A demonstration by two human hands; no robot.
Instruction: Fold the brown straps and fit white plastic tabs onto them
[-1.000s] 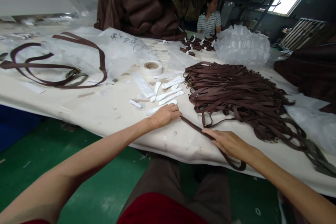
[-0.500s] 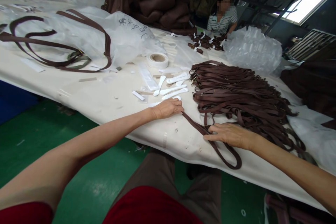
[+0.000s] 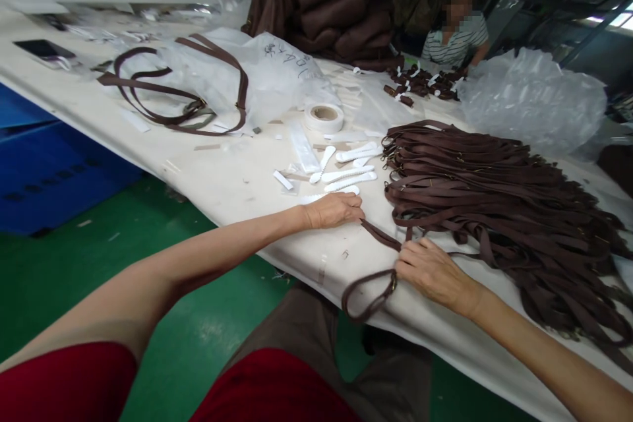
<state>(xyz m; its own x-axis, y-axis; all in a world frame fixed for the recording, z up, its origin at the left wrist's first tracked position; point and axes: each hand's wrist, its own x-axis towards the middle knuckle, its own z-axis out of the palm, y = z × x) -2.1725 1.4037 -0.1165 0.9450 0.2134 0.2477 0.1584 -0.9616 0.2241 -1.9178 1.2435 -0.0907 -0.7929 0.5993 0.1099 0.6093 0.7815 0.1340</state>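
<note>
Shifted leftward, strap (image 3: 378,235) stretches between left hand (image 3: 336,210) and right hand (image 3: 431,268).

A long table (image 3: 208,178) covered with cream cloth carries a big pile of brown straps (image 3: 494,191), a tape roll (image 3: 324,117), white plastic strips (image 3: 346,168), clear bags (image 3: 277,72) and bubble wrap (image 3: 534,99).

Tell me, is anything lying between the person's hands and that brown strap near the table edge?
Nothing visible: the left hand rests on one end of the brown strap, and the right hand presses on it near its loop.
</note>
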